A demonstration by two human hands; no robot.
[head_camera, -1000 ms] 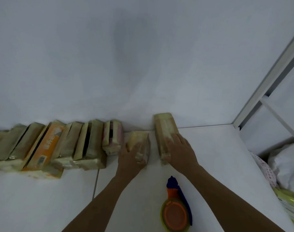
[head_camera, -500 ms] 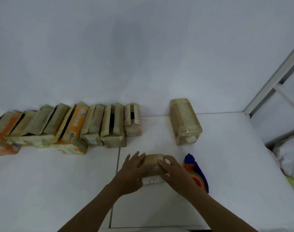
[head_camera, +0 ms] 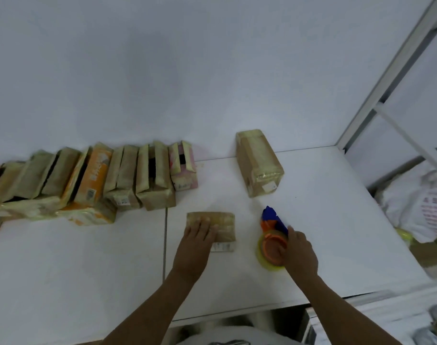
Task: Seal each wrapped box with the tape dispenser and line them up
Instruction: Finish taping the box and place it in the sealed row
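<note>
A small wrapped box (head_camera: 221, 226) lies flat on the white table (head_camera: 336, 232) in front of me. My left hand (head_camera: 196, 241) presses on its left part with straight fingers. To its right stands the tape dispenser (head_camera: 272, 242), orange and blue with a yellowish tape roll. My right hand (head_camera: 300, 252) grips it from the right side. A second wrapped box (head_camera: 258, 161) stands alone near the wall. A row of several wrapped boxes (head_camera: 88, 178) leans along the wall on the left.
A white wall (head_camera: 212, 70) rises behind the table. White shelf posts (head_camera: 391, 78) stand at the right. White bags (head_camera: 416, 207) lie below the table's right edge. A seam (head_camera: 165, 245) runs between two table tops.
My right hand left the small box and took hold of the tape dispenser. The left hand now presses flat on the box, which earlier was drawn from the wall toward me.
</note>
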